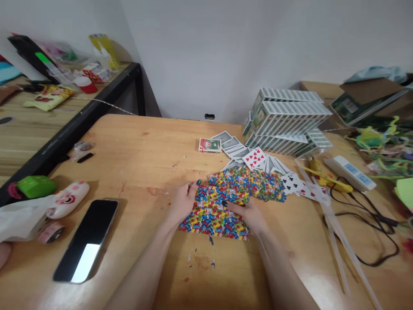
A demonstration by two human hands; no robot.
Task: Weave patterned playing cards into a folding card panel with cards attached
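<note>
Item: bright patterned cards (213, 220), flat between your left fingers (194, 187), at their far-left edge, and right fingers (236, 209), thumb on top, closure and grip indeterminable; light, level pressure should best keep edges flush.

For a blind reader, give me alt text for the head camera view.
A bare left hand and right hand touch multicoloured patterned rectangular cards on a brown wooden table. Scattered white playing cards and stacked green-and-white boxes lie beyond; a black smartphone lies at left.
</note>
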